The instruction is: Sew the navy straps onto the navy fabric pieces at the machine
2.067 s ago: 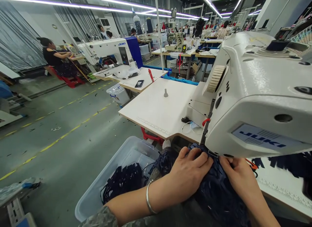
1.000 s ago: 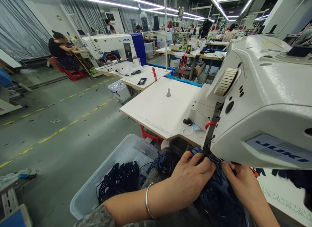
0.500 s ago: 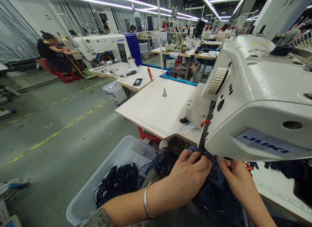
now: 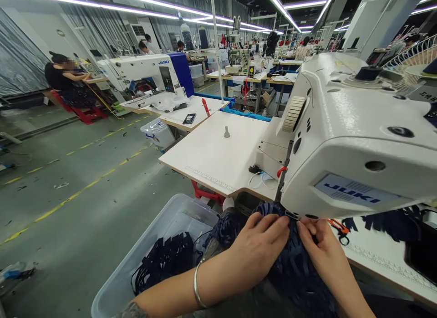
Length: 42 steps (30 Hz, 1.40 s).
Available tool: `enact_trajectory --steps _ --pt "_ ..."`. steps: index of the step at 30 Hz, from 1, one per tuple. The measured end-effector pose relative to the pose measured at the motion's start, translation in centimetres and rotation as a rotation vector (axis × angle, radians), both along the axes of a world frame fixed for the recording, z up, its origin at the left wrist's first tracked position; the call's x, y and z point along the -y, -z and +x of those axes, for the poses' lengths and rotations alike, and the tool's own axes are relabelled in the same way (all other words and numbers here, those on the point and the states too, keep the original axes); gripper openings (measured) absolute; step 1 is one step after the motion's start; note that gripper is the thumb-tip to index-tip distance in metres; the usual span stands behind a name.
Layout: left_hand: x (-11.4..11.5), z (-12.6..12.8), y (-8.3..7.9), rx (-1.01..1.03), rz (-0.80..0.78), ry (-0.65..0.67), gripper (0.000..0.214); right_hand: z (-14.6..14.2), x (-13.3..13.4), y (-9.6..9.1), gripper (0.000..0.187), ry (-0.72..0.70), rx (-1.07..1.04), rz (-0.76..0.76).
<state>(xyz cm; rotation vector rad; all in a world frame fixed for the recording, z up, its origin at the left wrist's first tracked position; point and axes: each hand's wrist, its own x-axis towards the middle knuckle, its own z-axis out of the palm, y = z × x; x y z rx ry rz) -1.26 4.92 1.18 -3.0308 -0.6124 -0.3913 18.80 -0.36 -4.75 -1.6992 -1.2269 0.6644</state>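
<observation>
At the needle end of a white sewing machine, both hands work on dark navy fabric that looks cut into strips. My left hand, with a silver bangle on its wrist, has its fingers curled down on the fabric just left of the machine head. Close by on the right, my right hand pinches the fabric with thumb and fingers below the head. The machine head hides the needle and part of the cloth. More of the fabric hangs down over my lap.
A clear plastic bin holding navy strips stands at lower left. Orange-handled snips lie on the table right of my right hand, near a black phone-like object. A white tabletop extends ahead. Another person sits far left.
The camera view has shifted slightly, showing more of the orange snips. My left fingers lie flatter and a little further back from the machine head; both hands stay on the fabric.
</observation>
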Motion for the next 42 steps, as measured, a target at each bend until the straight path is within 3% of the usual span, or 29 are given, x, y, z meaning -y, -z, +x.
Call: enact_trajectory --steps 3,8,21,32,38,42 --pt "0.3 -0.1 0.1 0.008 0.095 0.055 0.039 -0.3 0.0 0.1 0.027 0.013 -0.012 -0.009" --pt "0.9 0.3 0.3 -0.040 0.157 -0.003 0.041 0.2 -0.3 -0.2 0.025 0.056 0.060 -0.022" --pt "0.7 1.1 1.6 0.002 0.128 -0.068 0.042 0.7 -1.2 -0.2 0.021 0.074 0.078 -0.072" --pt "0.7 1.0 1.4 0.006 0.107 -0.062 0.044 0.4 -1.3 -1.1 0.025 0.091 0.114 -0.119" --pt "0.5 1.0 1.7 0.008 0.133 -0.070 0.043 0.6 -1.4 -0.4 0.026 0.125 0.090 -0.132" --pt "0.2 1.1 2.8 0.110 0.188 -0.122 0.038 0.4 -1.9 0.3 0.024 0.124 0.012 -0.044"
